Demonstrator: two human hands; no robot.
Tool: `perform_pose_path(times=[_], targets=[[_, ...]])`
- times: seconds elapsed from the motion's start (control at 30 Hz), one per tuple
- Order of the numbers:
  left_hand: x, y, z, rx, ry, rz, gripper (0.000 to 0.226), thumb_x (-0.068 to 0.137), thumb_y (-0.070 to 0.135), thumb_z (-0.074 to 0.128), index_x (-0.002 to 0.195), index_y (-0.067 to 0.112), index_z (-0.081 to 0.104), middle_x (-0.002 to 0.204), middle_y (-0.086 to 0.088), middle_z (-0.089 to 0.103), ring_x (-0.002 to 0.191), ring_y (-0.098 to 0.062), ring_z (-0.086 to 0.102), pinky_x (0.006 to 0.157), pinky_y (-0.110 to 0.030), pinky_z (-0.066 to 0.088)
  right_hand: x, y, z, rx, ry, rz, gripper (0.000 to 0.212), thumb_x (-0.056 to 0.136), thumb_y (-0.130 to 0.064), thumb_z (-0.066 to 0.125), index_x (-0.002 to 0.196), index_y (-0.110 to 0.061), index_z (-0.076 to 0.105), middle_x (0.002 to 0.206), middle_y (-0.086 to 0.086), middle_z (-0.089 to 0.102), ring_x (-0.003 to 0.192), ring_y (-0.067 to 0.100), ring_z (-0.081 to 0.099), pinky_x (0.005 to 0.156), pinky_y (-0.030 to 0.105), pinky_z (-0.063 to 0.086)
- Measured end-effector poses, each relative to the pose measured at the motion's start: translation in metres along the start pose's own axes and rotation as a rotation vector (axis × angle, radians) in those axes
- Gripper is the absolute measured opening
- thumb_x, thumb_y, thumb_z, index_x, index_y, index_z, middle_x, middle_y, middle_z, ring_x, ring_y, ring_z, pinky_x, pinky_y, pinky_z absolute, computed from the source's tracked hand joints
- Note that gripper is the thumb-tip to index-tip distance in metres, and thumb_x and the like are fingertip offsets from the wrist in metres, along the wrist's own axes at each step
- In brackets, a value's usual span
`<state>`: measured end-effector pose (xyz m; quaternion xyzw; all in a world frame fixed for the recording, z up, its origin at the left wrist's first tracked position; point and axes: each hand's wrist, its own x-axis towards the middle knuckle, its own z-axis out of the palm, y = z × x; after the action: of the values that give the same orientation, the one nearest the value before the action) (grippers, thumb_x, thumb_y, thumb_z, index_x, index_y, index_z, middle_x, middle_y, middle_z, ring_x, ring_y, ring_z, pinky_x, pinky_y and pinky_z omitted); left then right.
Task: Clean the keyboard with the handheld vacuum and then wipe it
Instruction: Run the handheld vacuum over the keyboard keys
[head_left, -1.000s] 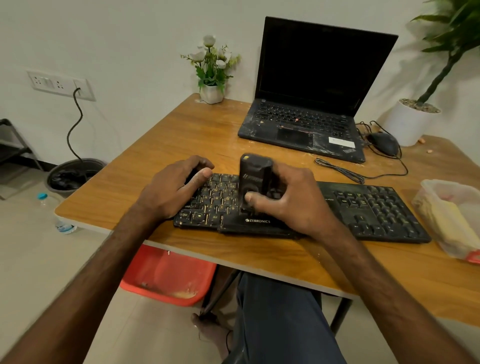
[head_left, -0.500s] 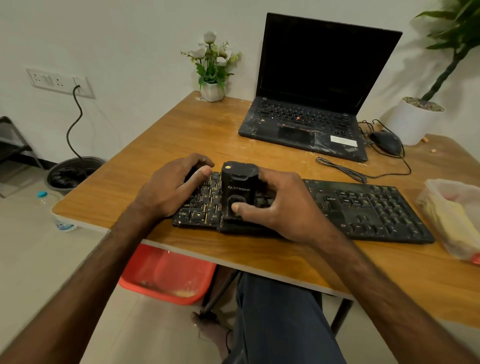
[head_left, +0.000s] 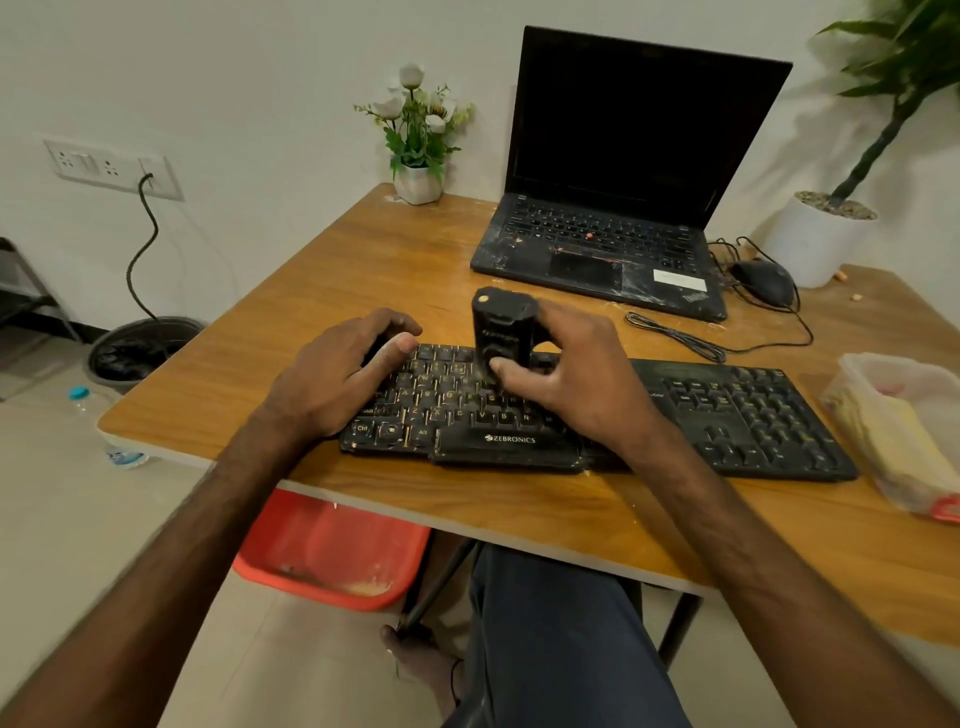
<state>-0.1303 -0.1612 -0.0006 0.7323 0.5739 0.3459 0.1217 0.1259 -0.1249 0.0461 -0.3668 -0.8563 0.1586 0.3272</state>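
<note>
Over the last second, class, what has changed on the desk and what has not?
The right hand slid the handheld vacuum over the keyboard from its near rows to its far rows, gripping it throughout. The left hand stayed holding the left end.

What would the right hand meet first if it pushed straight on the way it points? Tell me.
The right hand, gripping the handheld vacuum, points away and leftward. Past the keyboard lies bare table, then probably the white flower pot; depth is unclear.
</note>
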Motion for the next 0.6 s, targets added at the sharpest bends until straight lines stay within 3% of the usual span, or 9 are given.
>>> perform_pose_path(times=[0.07,0.17,0.27,0.4,0.5,0.6], targets=[[-0.001,0.001,-0.001,0.001,-0.004,-0.005,0.071,0.094,0.074,0.019,0.129,0.024,0.057,0.119,0.008,0.065,0.106,-0.009,0.059,0.089,-0.036,0.046,0.003,0.004,-0.002,0.020,0.043,0.038,0.054,0.081,-0.024,0.078,0.130,-0.011,0.059,0.116,0.000,0.068,0.101,0.006,0.061,0.086,0.017,0.053],[0.000,-0.002,0.000,0.010,-0.007,-0.004,0.068,0.096,0.073,0.020,0.129,0.026,0.056,0.118,0.009,0.065,0.106,-0.009,0.059,0.091,-0.041,0.048,-0.010,-0.007,0.000,0.096,-0.073,0.007,0.050,0.079,-0.026,0.080,0.125,-0.014,0.062,0.110,-0.004,0.069,0.096,0.007,0.063,0.081,0.026,0.056],[0.001,-0.004,0.001,0.011,-0.009,0.006,0.062,0.097,0.071,0.022,0.126,0.028,0.057,0.116,0.009,0.066,0.106,-0.010,0.060,0.091,-0.046,0.048,-0.019,-0.015,0.003,0.198,-0.178,-0.014,0.048,0.079,-0.028,0.080,0.123,-0.020,0.063,0.105,-0.010,0.069,0.094,0.006,0.064,0.077,0.022,0.055],[-0.001,0.001,0.000,0.003,0.015,0.015,0.067,0.096,0.072,0.021,0.127,0.025,0.058,0.119,0.009,0.065,0.109,-0.010,0.059,0.093,-0.044,0.047,0.001,0.001,0.001,0.018,0.014,0.001,0.051,0.081,-0.025,0.079,0.127,-0.012,0.061,0.112,-0.001,0.069,0.096,0.007,0.063,0.083,0.019,0.054],[-0.002,0.001,0.000,0.002,0.010,-0.001,0.068,0.095,0.073,0.021,0.128,0.025,0.058,0.118,0.008,0.065,0.108,-0.010,0.059,0.093,-0.044,0.047,0.004,0.008,-0.002,0.039,0.092,0.054,0.049,0.081,-0.025,0.079,0.125,-0.012,0.062,0.110,-0.004,0.069,0.095,0.004,0.064,0.082,0.021,0.055],[0.000,0.000,0.000,0.000,0.010,0.001,0.070,0.095,0.074,0.020,0.128,0.025,0.058,0.117,0.009,0.065,0.107,-0.009,0.059,0.092,-0.042,0.048,-0.017,-0.009,-0.002,0.167,-0.049,0.066,0.048,0.079,-0.026,0.080,0.124,-0.025,0.061,0.105,-0.014,0.068,0.092,0.000,0.064,0.077,0.016,0.054]])
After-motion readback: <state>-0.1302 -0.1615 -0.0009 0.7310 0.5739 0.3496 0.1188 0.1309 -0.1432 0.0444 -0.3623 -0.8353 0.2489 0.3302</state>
